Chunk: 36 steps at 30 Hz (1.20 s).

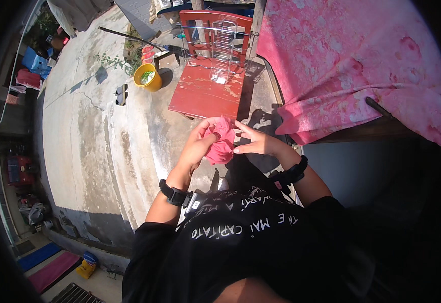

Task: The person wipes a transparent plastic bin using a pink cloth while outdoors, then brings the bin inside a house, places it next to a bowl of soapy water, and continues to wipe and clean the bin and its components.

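A crumpled pink cloth (222,146) is bunched up in front of my body, just short of the red chair's seat. My left hand (201,141) grips it from the left, with the thumb pressed over its face. On the cloth's right side is my right hand (256,141), its fingers spread and the thumb tip at the cloth's edge. Whether the right fingertips touch the cloth is hard to tell. Beyond both hands stands a worn red wooden chair (205,91), with a metal wire rack (223,49) leaning upright on its seat against the backrest.
A yellow bucket (152,84) with green and white contents stands left of the chair, near a pair of grey slippers (121,94). At right, a pink floral blanket (341,68) hangs over a support. A dark-handled tool (129,36) lies behind the bucket.
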Available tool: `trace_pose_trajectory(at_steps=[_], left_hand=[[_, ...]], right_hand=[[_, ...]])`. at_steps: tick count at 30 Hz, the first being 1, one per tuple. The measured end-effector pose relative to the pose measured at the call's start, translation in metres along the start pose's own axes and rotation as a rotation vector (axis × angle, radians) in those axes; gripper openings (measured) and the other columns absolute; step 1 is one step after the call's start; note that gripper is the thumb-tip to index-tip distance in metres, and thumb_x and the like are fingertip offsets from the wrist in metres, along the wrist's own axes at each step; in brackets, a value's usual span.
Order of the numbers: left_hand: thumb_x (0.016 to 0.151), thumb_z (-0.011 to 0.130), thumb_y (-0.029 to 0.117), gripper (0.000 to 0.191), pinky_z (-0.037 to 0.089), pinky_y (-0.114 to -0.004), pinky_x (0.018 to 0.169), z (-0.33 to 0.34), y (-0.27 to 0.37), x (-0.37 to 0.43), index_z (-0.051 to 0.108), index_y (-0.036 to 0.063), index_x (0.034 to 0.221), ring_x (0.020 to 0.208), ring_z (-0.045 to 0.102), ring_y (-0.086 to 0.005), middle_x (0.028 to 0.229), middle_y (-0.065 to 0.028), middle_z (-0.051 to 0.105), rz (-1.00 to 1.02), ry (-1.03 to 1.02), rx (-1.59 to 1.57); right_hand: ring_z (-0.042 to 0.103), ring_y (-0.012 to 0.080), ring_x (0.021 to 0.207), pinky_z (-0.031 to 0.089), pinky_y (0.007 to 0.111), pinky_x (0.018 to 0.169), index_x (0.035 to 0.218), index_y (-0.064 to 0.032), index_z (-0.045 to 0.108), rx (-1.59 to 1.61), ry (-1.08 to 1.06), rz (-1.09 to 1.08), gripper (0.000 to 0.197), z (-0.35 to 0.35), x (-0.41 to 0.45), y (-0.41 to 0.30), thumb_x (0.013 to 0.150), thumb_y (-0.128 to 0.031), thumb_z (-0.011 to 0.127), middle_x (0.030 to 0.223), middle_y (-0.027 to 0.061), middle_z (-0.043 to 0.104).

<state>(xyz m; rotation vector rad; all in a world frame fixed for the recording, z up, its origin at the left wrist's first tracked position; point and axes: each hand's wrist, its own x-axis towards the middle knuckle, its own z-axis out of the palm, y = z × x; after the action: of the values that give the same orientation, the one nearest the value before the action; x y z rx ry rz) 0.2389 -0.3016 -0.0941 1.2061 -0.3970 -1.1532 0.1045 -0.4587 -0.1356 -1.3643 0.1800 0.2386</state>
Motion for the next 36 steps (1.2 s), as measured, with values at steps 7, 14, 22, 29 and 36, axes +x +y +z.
trace_pose_trajectory(at_steps=[7, 14, 22, 29, 36], left_hand=[[0.079, 0.042, -0.002, 0.039, 0.039, -0.023, 0.083, 0.141, -0.064, -0.022, 0.046, 0.0026, 0.118, 0.096, 0.051, -0.0117, 0.105, -0.0044, 0.054, -0.069, -0.331, -0.051], [0.088, 0.05, 0.033, 0.037, 0.047, -0.027, 0.071, 0.248, -0.133, -0.025, 0.048, 0.0065, 0.114, 0.08, 0.052, -0.0081, 0.097, -0.0008, 0.055, -0.444, -0.428, 0.291], [0.086, 0.055, 0.016, 0.024, 0.047, -0.022, 0.07, 0.537, -0.228, -0.026, 0.055, 0.001, 0.105, 0.078, 0.056, -0.009, 0.088, -0.004, 0.059, -0.24, -0.804, 0.223], [0.083, 0.06, 0.014, 0.011, 0.036, -0.016, 0.06, 0.701, -0.279, 0.012, 0.059, 0.0053, 0.076, 0.062, 0.045, -0.0018, 0.069, 0.0042, 0.055, -0.127, -0.817, 0.315], [0.087, 0.053, 0.018, 0.022, 0.04, -0.021, 0.067, 0.831, -0.282, 0.112, 0.049, 0.0098, 0.067, 0.063, 0.047, -0.0047, 0.067, 0.0016, 0.054, -0.145, -0.797, 0.209]], right_hand=[[0.049, 0.0167, 0.106, 0.041, 0.028, 0.088, 0.127, 0.0009, 0.031, 0.371, 0.738, -0.148, 0.064, 0.055, -0.181, 0.033, 0.072, -0.007, 0.064, 0.119, 0.0107, 0.046], [0.044, 0.015, 0.111, 0.04, 0.027, 0.091, 0.131, -0.0023, 0.03, 0.648, 0.978, -0.504, 0.055, 0.049, -0.337, 0.049, 0.081, -0.002, 0.052, 0.124, 0.0095, 0.043], [0.056, 0.0268, 0.1, 0.043, 0.033, 0.086, 0.132, -0.0079, 0.03, -0.191, 1.661, -0.009, 0.05, 0.016, -0.56, 0.103, 0.088, -0.023, 0.049, 0.109, 0.0217, 0.055], [0.06, 0.0142, 0.073, 0.046, 0.024, 0.066, 0.101, -0.0015, 0.059, 0.063, 1.959, -0.214, 0.024, -0.05, -0.708, 0.113, 0.082, -0.017, 0.058, 0.089, 0.0109, 0.062], [0.057, 0.016, 0.078, 0.044, 0.024, 0.072, 0.096, 0.0002, 0.061, -0.53, 2.275, -0.153, 0.022, -0.195, -0.799, 0.107, 0.083, -0.016, 0.059, 0.089, 0.0108, 0.058]])
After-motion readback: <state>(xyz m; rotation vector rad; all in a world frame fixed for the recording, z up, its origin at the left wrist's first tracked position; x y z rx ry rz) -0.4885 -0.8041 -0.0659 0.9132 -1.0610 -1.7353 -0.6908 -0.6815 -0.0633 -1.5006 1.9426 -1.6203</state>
